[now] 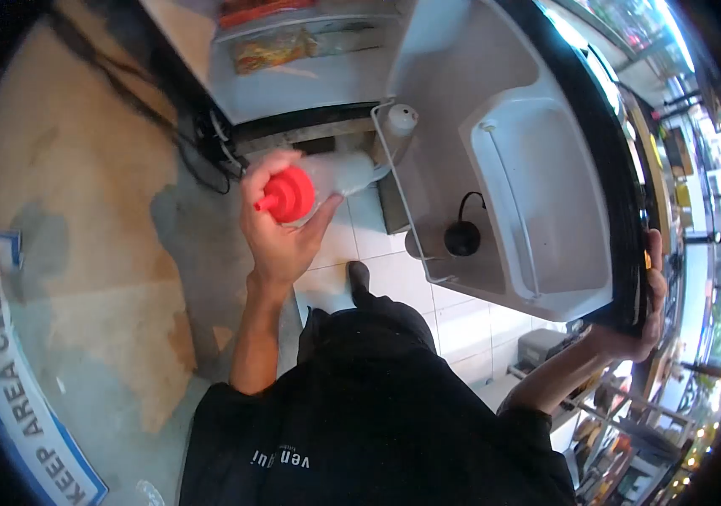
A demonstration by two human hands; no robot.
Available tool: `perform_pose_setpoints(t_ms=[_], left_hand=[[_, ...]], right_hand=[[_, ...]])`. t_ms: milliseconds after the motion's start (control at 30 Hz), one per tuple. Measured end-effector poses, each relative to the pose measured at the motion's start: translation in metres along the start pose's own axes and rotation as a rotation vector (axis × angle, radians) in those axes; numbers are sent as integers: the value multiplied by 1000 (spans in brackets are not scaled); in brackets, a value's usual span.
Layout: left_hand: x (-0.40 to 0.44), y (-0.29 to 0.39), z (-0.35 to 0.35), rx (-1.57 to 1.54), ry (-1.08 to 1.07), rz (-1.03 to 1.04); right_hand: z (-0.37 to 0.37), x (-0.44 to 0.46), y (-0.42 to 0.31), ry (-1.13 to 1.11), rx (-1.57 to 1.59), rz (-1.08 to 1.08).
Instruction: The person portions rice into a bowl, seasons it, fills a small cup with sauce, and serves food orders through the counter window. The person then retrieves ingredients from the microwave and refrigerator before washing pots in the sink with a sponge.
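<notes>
My left hand (280,240) is closed around a clear squeeze bottle (339,173) with a red nozzle cap (289,196). The bottle is tilted, its cap toward me and its base near the door rack. At the far right, my right hand (648,295) grips the outer edge of an open fridge door (626,253); some of its fingers are hidden. In the door's wire rack (404,207) stand a white-topped bottle (401,120) and a container with a black lid (462,239).
The fridge interior (293,93) holds plastic-wrapped food (272,52). A moulded bin (537,126) is on the door's inner side. At left is a stained counter (116,337) with a "KEEP AREA CLEAN" sign (19,379). Tiled floor (461,325) lies below; racks (630,422) stand at right.
</notes>
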State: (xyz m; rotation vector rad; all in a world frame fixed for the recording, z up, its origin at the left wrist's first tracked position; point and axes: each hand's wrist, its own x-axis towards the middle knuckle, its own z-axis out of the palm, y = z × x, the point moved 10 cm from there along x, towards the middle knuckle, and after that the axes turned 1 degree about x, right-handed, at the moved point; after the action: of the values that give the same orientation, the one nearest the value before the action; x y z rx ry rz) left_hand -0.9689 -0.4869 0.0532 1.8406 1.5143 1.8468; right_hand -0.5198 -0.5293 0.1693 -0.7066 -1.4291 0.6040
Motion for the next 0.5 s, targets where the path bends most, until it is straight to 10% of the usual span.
perform_pose_setpoints(t_ms=[133,267,500], left_hand=[[39,43,59,-430,-156,201],[22,56,149,-226,-619,148],[-15,12,237,-64,-770,137]], right_hand=[[-37,4,14,55,114,33],[-20,15,17,-11,283,6],[-4,2,11,56,260,-16]])
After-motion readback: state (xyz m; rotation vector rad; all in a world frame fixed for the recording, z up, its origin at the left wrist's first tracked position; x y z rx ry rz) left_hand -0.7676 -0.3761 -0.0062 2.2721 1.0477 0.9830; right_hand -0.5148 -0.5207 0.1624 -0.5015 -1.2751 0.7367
